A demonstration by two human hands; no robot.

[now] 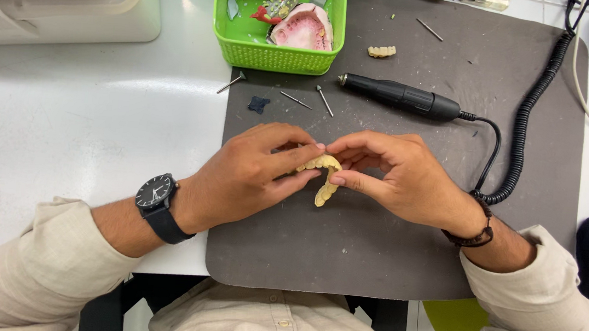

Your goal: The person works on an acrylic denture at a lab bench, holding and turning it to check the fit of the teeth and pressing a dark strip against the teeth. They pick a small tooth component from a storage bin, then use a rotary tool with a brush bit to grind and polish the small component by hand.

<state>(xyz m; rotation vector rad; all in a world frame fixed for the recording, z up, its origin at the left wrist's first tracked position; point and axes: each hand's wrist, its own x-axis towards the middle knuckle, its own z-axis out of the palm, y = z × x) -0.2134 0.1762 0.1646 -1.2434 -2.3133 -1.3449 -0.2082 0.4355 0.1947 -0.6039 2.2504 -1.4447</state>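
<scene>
1. Yellowish row of false teeth (324, 179) is pinched between both hands over the middle of the grey mat (386, 259) on the white counter (84, 133).
2. Left hand (255, 173) and right hand (397, 174) each have their grip closed on it.
3. Black handheld drill (400, 95) lies beyond the hands, near the green basket (276, 54); bare mat stretches toward the near edge.

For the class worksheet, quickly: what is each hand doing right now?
Left hand: closed, fingers pinching the yellow dental arch.
Right hand: closed, fingers pinching the same arch from the other side.
</scene>
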